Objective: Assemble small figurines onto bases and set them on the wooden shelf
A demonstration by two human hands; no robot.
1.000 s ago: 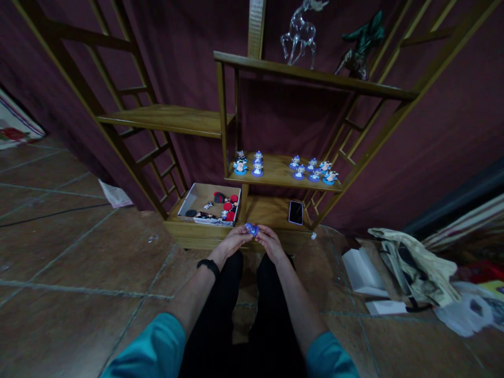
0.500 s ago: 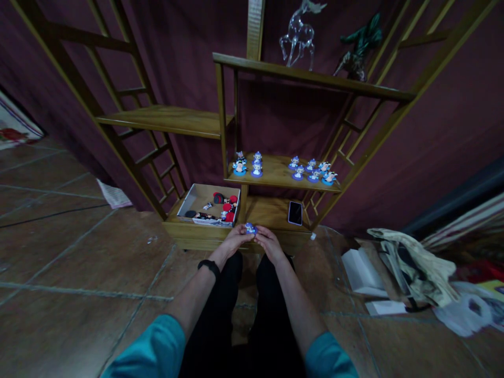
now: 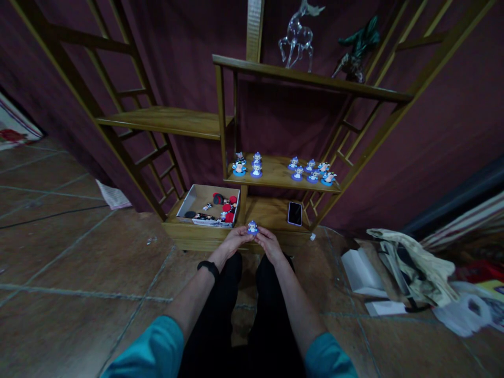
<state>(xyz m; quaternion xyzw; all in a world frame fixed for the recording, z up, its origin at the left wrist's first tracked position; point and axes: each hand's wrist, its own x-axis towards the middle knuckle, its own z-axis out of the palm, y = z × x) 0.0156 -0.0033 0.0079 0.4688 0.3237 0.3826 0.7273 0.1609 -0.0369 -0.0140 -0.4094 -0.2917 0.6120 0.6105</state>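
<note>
A wooden shelving unit (image 3: 161,121) stands against a dark maroon backdrop (image 3: 181,63), which shows vertical folds left of center. Shelves are set at staggered heights. Open lattice side frames (image 3: 146,157) bound the unit at left and right; a vertical post (image 3: 255,31) rises above the upper shelf (image 3: 315,80). A solid front panel (image 3: 197,234) closes the base. The floor (image 3: 98,262) is brown square tile with pale grout lines (image 3: 86,290). Lighting is dim.
</note>
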